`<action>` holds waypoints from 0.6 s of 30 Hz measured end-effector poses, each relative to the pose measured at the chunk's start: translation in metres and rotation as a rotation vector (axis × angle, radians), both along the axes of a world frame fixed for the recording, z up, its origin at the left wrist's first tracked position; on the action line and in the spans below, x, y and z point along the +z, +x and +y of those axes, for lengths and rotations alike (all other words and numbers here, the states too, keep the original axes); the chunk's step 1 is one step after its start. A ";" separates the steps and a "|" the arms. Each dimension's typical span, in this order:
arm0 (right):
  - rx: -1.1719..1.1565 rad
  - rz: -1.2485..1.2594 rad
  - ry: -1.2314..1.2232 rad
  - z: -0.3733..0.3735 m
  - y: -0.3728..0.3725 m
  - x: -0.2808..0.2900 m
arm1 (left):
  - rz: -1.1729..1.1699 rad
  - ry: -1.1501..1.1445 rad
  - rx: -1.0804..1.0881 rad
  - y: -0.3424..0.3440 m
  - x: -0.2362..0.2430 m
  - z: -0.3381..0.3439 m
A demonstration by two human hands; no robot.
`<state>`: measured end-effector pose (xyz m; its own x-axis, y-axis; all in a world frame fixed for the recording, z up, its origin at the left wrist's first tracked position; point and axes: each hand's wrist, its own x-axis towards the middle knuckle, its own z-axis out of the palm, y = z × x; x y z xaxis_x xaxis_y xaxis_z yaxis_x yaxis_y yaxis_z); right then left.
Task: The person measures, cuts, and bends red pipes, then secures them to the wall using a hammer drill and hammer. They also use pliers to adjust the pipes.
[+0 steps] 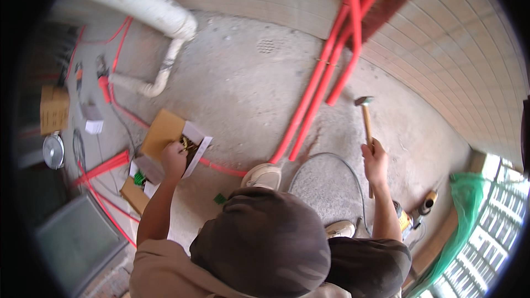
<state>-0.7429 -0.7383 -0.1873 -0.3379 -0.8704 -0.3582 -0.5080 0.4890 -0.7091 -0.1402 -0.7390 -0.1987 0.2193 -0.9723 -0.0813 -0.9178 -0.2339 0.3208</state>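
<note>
In my right hand (pixel 376 161) is a hammer (pixel 366 120), gripped by its wooden handle with the metal head pointing away from me. My left hand (pixel 174 160) is over an open cardboard box (pixel 161 133) on the floor to the left. Its fingers are curled together at the box's inner edge, beside small brass-coloured pieces (pixel 189 144). Whatever the fingers hold, if anything, is too small to make out. Bundled green pieces (pixel 139 179) lie at the near side of the box.
Red conduits (pixel 307 111) run across the concrete floor to the tiled wall. A white drainpipe (pixel 160 80) stands at the far left. A yellow power tool (pixel 404 219) and its grey cable (pixel 349 166) lie on the right, near green netting (pixel 464 201). A framed panel (pixel 80 243) is at the left.
</note>
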 end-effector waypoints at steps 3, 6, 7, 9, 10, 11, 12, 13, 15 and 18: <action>0.000 0.028 0.033 0.003 -0.002 0.005 | 0.054 0.052 0.007 -0.008 0.015 -0.005; -0.022 0.070 0.028 0.010 -0.005 0.000 | -0.019 0.161 -0.007 -0.016 0.029 -0.010; -0.002 0.110 -0.003 0.012 -0.003 -0.003 | -0.057 0.197 -0.016 -0.013 0.034 -0.011; -0.009 0.147 -0.002 0.013 -0.004 -0.006 | -0.154 0.284 -0.021 -0.006 0.039 -0.016; -0.005 0.158 -0.002 0.012 -0.001 -0.007 | -0.209 0.328 -0.016 0.000 0.043 -0.016; 0.002 0.228 -0.018 0.014 -0.001 -0.013 | -0.219 0.292 -0.063 0.005 0.041 -0.017; 0.010 0.299 -0.034 0.016 -0.004 -0.021 | -0.229 0.257 -0.110 0.009 0.035 -0.019; 0.021 0.366 -0.054 0.010 0.001 -0.017 | -0.243 0.220 -0.153 0.005 0.039 -0.024; 0.148 0.588 -0.229 0.002 0.009 -0.007 | -0.026 0.255 -0.168 -0.008 0.047 -0.022; 0.253 0.353 -0.512 -0.031 0.020 -0.008 | 0.041 0.190 -0.182 -0.019 0.044 -0.029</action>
